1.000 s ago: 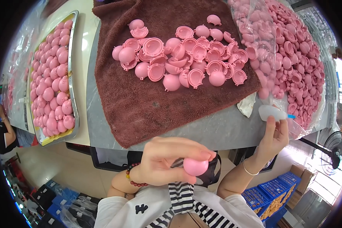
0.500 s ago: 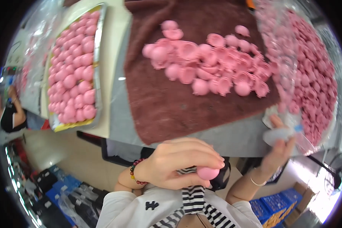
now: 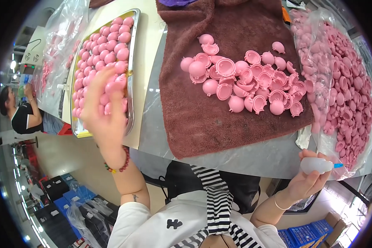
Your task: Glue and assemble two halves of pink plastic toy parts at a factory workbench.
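Note:
Over the tray of pink balls (image 3: 123, 37), my left hand (image 3: 107, 118) is blurred, with its fingers apart. Pink balls show between and beside its fingertips, and I make out none gripped there. My right hand (image 3: 308, 182), at the table's front edge, is wrapped round a small translucent white squeeze bottle (image 3: 315, 165). The bottle lies sideways, its blue tip pointing right. On the brown towel (image 3: 219, 132) in the middle lies a loose heap of pink ball halves (image 3: 225, 67), hollow sides showing on many, with some whole-looking balls among them.
A large clear plastic bag (image 3: 347, 87) of pink half shells stands at the right. Another plastic bag (image 3: 56, 45) lies beyond the tray at the far left, where a co-worker (image 3: 27, 115) sits. Blue crates (image 3: 306, 233) are on the floor at lower right.
My left hand has moved from in front of my chest, where it held a pink ball, leftward to the tray. My right hand and the bottle have shifted slightly down and right in view.

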Tool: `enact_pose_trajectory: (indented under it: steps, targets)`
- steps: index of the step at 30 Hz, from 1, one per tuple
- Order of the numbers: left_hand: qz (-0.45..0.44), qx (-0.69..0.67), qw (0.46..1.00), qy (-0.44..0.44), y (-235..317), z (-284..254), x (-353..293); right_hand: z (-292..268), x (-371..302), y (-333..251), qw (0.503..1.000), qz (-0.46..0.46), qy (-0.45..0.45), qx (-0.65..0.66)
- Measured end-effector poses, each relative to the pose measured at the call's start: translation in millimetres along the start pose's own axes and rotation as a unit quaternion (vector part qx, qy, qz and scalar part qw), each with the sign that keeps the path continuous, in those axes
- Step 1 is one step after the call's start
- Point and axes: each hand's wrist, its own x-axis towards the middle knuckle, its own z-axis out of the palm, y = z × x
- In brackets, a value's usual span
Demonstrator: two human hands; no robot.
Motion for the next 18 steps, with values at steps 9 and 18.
enact_pose_trajectory:
  steps: [9,18]
  targets:
    - [0.147,-0.018,0.964,-0.221,38.8,53.5,-1.7,5.4,-6.9,-2.2,0.998,0.045,-0.037,-0.012]
    - [0.090,-0.059,0.972,-0.208,40.0,50.7,-6.9,7.9,-6.5,-5.5,0.998,0.035,-0.053,-0.003]
